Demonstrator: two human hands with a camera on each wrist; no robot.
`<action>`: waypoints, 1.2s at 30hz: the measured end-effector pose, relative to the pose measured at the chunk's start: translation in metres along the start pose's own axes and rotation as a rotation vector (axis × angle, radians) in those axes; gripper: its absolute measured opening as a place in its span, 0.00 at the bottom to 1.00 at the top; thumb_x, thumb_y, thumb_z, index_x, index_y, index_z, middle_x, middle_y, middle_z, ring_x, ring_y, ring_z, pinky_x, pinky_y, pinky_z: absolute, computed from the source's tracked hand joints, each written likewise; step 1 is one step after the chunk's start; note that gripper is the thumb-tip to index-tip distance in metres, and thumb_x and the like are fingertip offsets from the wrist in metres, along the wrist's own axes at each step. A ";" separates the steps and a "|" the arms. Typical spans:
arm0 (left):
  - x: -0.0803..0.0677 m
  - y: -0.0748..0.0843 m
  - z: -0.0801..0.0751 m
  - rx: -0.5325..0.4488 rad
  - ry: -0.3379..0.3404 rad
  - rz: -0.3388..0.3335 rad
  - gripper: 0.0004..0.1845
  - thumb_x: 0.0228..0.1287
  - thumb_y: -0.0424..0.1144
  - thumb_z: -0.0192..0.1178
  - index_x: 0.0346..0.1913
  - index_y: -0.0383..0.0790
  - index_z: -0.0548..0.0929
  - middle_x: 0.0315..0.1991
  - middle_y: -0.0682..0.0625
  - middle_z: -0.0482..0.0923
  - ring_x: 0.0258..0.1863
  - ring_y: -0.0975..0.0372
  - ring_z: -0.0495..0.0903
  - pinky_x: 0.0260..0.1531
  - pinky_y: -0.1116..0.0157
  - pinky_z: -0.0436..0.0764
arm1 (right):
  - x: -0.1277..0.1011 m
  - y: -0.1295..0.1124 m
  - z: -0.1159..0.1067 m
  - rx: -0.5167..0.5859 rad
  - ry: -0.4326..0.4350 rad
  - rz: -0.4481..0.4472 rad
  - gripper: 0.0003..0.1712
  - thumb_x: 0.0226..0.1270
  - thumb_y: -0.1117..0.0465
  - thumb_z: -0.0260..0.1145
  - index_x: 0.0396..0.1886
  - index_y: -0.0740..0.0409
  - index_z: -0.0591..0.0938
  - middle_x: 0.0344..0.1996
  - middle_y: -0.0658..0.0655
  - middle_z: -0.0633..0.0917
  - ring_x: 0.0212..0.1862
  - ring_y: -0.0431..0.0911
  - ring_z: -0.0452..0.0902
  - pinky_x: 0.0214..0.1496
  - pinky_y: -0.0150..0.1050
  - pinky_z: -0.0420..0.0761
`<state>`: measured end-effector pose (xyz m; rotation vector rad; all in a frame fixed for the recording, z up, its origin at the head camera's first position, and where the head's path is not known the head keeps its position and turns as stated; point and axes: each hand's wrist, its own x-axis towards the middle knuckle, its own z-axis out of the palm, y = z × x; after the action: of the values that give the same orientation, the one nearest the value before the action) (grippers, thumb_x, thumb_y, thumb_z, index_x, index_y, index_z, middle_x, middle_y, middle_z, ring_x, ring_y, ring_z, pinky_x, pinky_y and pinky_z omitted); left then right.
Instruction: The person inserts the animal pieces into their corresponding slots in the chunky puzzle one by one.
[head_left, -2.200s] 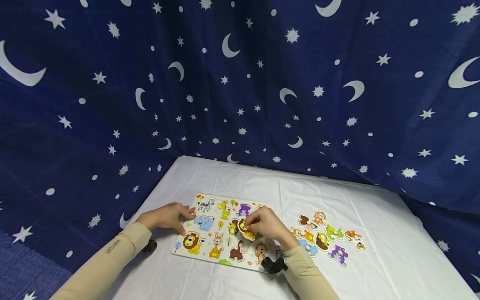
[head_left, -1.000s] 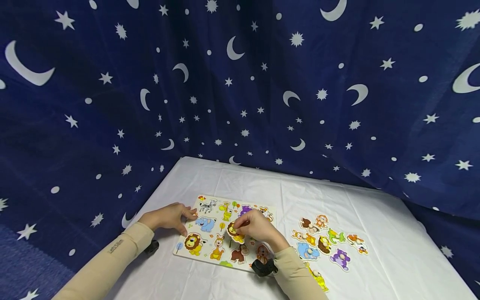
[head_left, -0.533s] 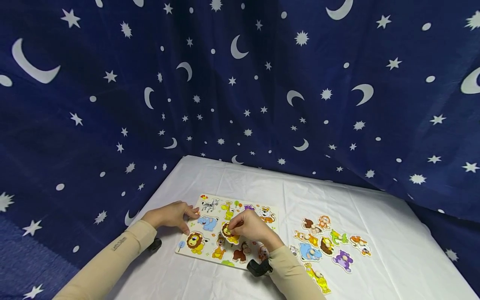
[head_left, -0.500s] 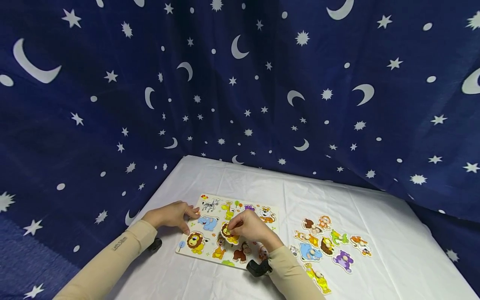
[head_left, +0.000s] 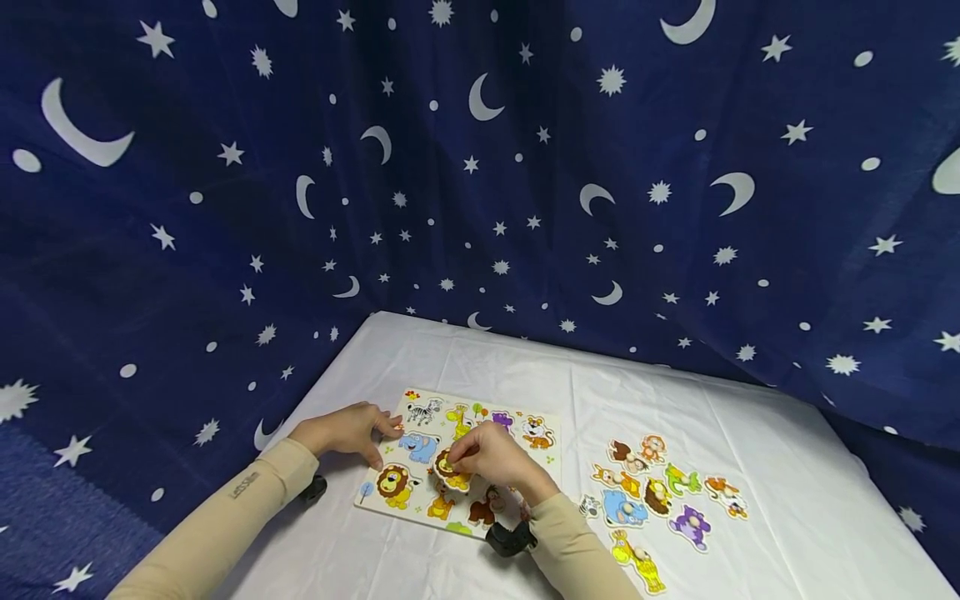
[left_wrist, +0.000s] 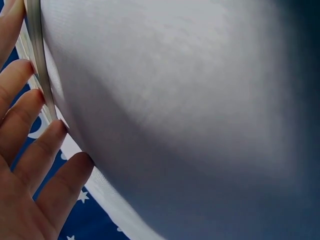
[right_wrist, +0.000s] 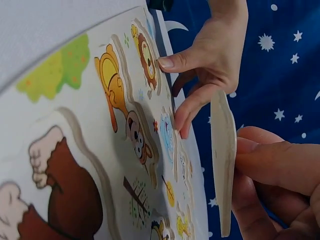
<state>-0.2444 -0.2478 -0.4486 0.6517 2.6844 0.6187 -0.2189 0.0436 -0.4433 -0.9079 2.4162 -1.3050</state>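
My right hand (head_left: 491, 457) pinches a lion puzzle piece (head_left: 452, 473) with thumb and fingers, over the middle of the animal puzzle board (head_left: 480, 408). In the right wrist view the piece (right_wrist: 223, 165) stands edge-on, clear of the board, the fingers (right_wrist: 280, 165) behind it. A printed lion recess (head_left: 395, 486) lies left of the held piece, at the board's near left corner. My left hand (head_left: 352, 433) rests at the board's left edge, thumb and fingers spread. From the left wrist, its fingers (left_wrist: 50, 142) look fairly straight along that edge.
Right of the board lie several loose knobbed pieces, among them an elephant (head_left: 622, 507), a purple hippo-like animal (head_left: 691, 527), a crocodile (head_left: 682, 478) and a giraffe (head_left: 637, 561). A white cloth (head_left: 525, 362) covers the table; a blue star-patterned curtain (head_left: 450, 208) hangs behind.
The right hand has carried the lion piece leftward across the board, uncovering the tiger recess and, by the forearm, the giraffe piece. The left hand stays at the board's edge.
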 end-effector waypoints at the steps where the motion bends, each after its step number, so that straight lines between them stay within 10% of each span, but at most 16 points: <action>1: 0.000 0.000 0.000 -0.002 -0.002 -0.007 0.34 0.36 0.39 0.82 0.55 0.43 0.86 0.67 0.48 0.75 0.71 0.45 0.69 0.72 0.47 0.64 | 0.001 -0.001 0.001 0.002 -0.003 0.002 0.05 0.58 0.74 0.70 0.30 0.63 0.90 0.36 0.58 0.91 0.36 0.40 0.84 0.37 0.29 0.83; 36: -0.001 -0.001 -0.001 -0.012 -0.020 0.031 0.33 0.39 0.38 0.80 0.56 0.41 0.85 0.67 0.47 0.74 0.72 0.45 0.69 0.72 0.47 0.64 | 0.016 -0.016 0.022 -0.035 -0.034 -0.047 0.05 0.56 0.73 0.72 0.28 0.61 0.91 0.34 0.55 0.91 0.36 0.37 0.83 0.40 0.28 0.81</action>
<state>-0.2446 -0.2493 -0.4483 0.6937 2.6543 0.6323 -0.2143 0.0122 -0.4412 -0.9943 2.4135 -1.2565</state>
